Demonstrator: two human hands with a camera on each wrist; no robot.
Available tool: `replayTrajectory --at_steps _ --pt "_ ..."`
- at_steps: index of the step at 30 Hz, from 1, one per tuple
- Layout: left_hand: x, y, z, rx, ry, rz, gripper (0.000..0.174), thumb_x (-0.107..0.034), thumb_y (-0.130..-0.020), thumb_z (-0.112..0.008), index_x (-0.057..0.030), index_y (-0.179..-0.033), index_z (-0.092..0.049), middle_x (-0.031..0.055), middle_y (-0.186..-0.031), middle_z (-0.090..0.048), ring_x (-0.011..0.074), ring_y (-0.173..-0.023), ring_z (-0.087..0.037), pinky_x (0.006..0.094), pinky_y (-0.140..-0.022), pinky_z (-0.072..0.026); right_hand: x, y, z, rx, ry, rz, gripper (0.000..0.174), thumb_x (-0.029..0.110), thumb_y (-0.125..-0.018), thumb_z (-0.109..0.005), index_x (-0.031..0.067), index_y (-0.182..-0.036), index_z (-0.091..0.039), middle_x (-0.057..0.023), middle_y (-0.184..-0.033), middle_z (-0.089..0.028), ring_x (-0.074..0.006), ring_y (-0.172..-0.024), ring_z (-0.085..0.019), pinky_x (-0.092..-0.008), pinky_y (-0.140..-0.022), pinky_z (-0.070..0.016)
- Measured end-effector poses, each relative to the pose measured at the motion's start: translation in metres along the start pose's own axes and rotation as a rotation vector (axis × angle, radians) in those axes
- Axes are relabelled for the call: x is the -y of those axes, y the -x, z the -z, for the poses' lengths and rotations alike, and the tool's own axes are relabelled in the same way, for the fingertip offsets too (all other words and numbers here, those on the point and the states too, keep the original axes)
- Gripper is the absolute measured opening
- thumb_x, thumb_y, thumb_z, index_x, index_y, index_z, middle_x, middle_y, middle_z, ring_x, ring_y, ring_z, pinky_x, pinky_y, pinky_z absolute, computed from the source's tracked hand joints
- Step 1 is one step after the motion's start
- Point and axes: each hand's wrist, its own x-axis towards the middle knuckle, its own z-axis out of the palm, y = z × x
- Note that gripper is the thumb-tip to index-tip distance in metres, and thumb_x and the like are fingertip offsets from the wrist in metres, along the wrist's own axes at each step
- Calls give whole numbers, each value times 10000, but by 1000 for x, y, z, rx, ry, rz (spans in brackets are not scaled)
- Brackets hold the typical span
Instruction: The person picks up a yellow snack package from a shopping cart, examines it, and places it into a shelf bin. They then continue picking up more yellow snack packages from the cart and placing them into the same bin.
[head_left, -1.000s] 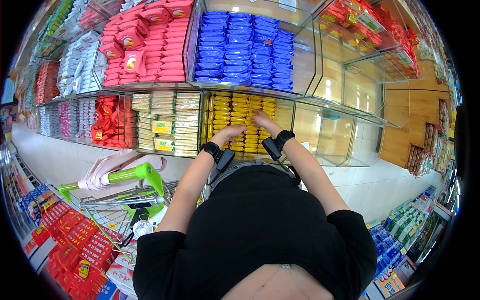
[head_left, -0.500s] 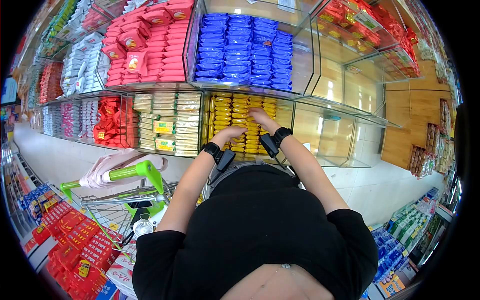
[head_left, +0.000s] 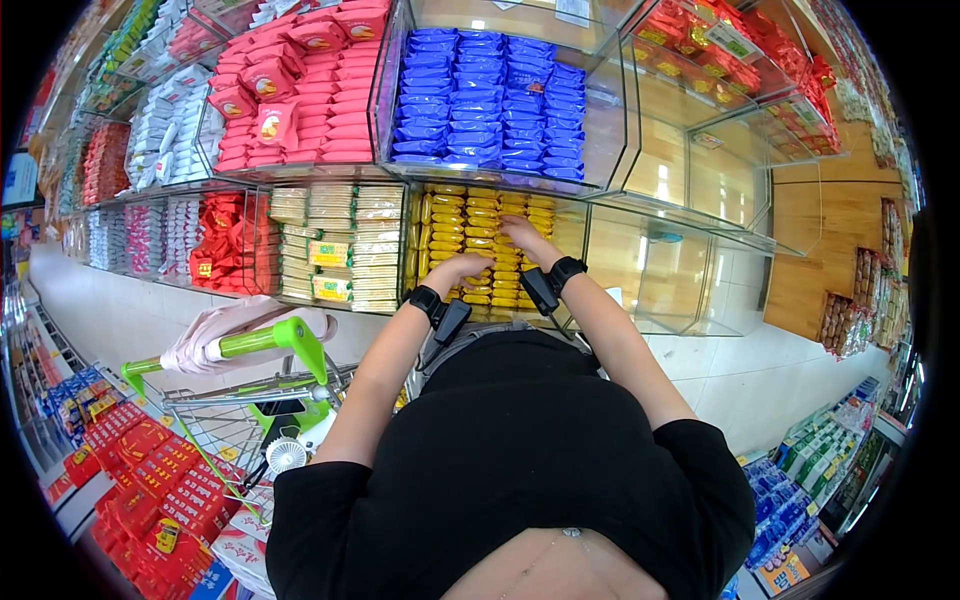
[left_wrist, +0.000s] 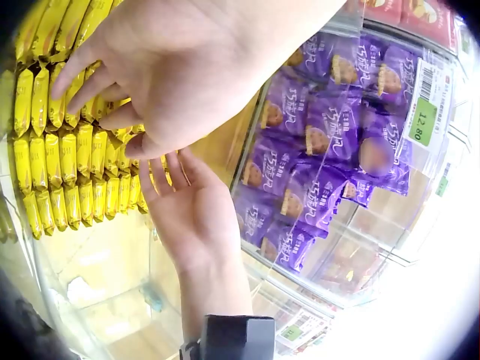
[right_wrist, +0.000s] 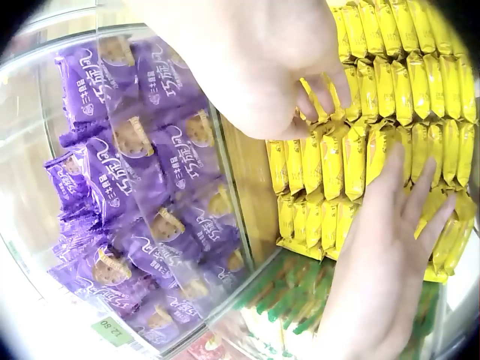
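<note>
head view: the left hand (head_left: 460,268) and right hand (head_left: 522,236) reach over rows of yellow packets (head_left: 447,227) in a clear bin (head_left: 572,228), beside cream packets (head_left: 377,235). left wrist view: the left hand is open over the yellow packets, fingers spread and relaxed; purple packets (left_wrist: 330,127) lie nearby. right wrist view: the left hand's straight fingers touch yellow packets; the right hand's fingers bend among them, whether gripping one i cannot tell.
</note>
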Motion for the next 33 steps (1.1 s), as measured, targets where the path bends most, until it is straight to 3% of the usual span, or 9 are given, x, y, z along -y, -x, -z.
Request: replayTrajectory --at_steps 2,4,10,17,23,28,29,30,33 --pt "0 3 -2 -4 -17 -14 505 -323 -845 -422 -42 -1248 -306 95 -1280 -314 237 -1136 -371 349 -784 -448 -2 3 3 14 9 -2 485 122 -799 -454 41 -1257 -314 -105 -1227 -380 -197 -1064 -416 -311 -823 -379" --pt "2 6 -2 -4 7 -14 465 -288 -850 -422 -35 -1230 -336 91 -1267 -332 231 -1116 -395 329 -763 -464 -12 -3 4 -74 11 1 460 98 -794 -443 38 -1239 -341 -94 -1103 -458 -186 -939 -469 -305 -765 -406" --pt "7 3 -2 -50 3 -6 437 -249 -850 -430 -48 -1230 -351 107 -1270 -337 245 -1069 -445 342 -788 -461 -25 -4 13 -34 -1 -36 377 70 -783 -453 32 -1157 -426 -37 -826 -505 -150 -706 -477 -275 -615 -431" --pt "7 16 -1 -1 41 -54 443 -249 -850 -432 -54 -1239 -347 156 -1281 -314 252 -1060 -457 340 -783 -451 -18 27 9 -48 72 61 354 120 -802 -464 36 -1145 -442 -62 -916 -531 -159 -797 -503 -275 -624 -432" --pt "7 38 -13 -117 -24 -81 440 -285 -852 -407 -64 -1231 -367 164 -1252 -359 237 -1056 -463 340 -808 -427 -14 54 6 -4 44 128 356 149 -809 -464 45 -1149 -442 -68 -976 -533 -167 -845 -509 -270 -673 -427" --pt "7 62 -28 -257 41 -245 462 -316 -822 -446 -48 -1194 -393 98 -1140 -476 204 -959 -517 317 -722 -447 -6 90 10 96 1 258 309 171 -802 -490 54 -1087 -496 -46 -915 -556 -134 -841 -523 -248 -694 -426" --pt "9 69 -34 -311 83 -380 334 -265 -852 -391 -56 -1098 -477 97 -997 -534 176 -896 -523 294 -726 -431 -5 95 9 85 2 306 243 154 -785 -521 42 -1000 -527 -30 -827 -559 -99 -752 -528 -222 -649 -424" --pt "7 78 -37 -316 88 -382 334 -265 -852 -391 -56 -1098 -477 97 -997 -534 176 -896 -523 294 -726 -431 -5 100 9 90 8 309 243 154 -785 -521 42 -1000 -527 -30 -827 -559 -99 -752 -528 -222 -649 -424" --pt "9 93 -47 -440 121 -628 176 -136 -806 -491 -33 -944 -524 4 -740 -526 83 -697 -515 218 -629 -417 -3 119 5 166 -53 486 116 49 -741 -540 14 -851 -530 -23 -683 -535 -83 -605 -504 -187 -563 -408"
